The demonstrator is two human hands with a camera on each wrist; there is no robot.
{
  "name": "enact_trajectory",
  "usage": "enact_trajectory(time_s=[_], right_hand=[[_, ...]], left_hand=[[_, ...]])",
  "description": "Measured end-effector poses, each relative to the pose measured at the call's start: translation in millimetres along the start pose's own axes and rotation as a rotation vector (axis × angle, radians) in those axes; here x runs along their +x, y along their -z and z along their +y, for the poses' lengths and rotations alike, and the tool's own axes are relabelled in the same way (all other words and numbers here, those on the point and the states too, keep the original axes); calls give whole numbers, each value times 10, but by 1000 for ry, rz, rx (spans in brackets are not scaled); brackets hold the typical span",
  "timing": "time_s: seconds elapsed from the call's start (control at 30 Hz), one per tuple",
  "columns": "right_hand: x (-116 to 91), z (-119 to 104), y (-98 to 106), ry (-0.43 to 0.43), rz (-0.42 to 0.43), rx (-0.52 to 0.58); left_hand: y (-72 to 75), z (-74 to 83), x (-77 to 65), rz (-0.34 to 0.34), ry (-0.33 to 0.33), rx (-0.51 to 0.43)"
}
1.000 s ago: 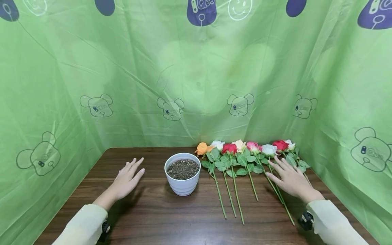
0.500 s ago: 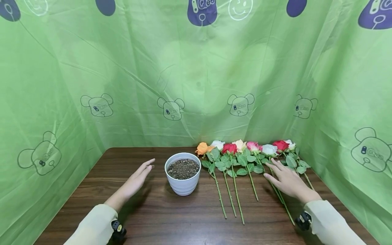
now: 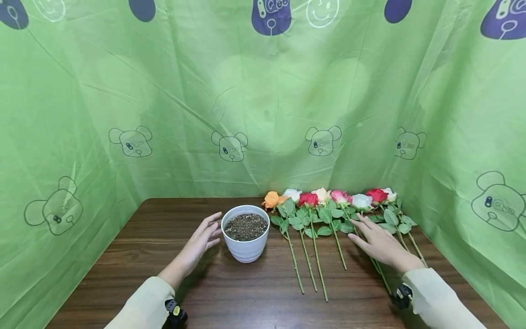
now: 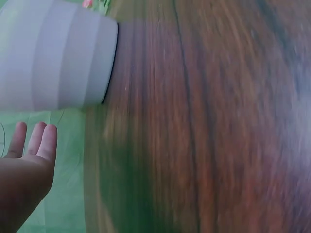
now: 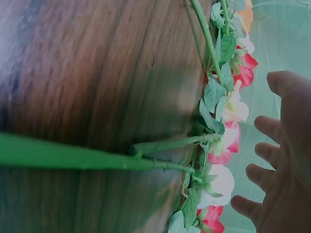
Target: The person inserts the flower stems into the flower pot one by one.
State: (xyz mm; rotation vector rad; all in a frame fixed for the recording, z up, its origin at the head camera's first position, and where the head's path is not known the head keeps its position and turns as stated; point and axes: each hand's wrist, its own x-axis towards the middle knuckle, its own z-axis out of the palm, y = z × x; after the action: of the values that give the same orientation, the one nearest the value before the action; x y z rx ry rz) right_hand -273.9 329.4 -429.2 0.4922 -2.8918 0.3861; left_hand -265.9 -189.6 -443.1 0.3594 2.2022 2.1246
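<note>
A white ribbed flower pot (image 3: 245,246) filled with dark soil (image 3: 245,227) stands upright near the middle of the table. My left hand (image 3: 198,245) is just left of it, its fingers loosely extended toward the rim; in the left wrist view the fingertips appear close to the pot (image 4: 53,58) with a gap. To the right, several roses lie in a row, blooms at the back: orange (image 3: 271,199), red (image 3: 308,199), pink (image 3: 339,197) and white (image 3: 361,201) among them. Over the stems at the right hovers my right hand (image 3: 379,242), fingers spread, holding nothing.
The brown wooden table (image 3: 197,297) carries everything. A green patterned cloth (image 3: 263,160) hangs behind it and along both sides, close to the blooms. Long green stems (image 3: 319,274) point toward the front edge.
My left hand has moved right, from the open table to beside the pot. The right hand has shifted slightly left over the stems. Pot and roses stay where they were.
</note>
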Motion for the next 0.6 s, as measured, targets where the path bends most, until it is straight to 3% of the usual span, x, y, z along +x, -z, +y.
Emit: enact_trajectory(time_s=[0.27,0.6], right_hand=[[63,-90,-68,54,4,29],[236,-315,-132,127,14,116]], left_hand=[[-122,-58,-14,8,-12,-55],[-158,-67,-18,7,-25,-88]])
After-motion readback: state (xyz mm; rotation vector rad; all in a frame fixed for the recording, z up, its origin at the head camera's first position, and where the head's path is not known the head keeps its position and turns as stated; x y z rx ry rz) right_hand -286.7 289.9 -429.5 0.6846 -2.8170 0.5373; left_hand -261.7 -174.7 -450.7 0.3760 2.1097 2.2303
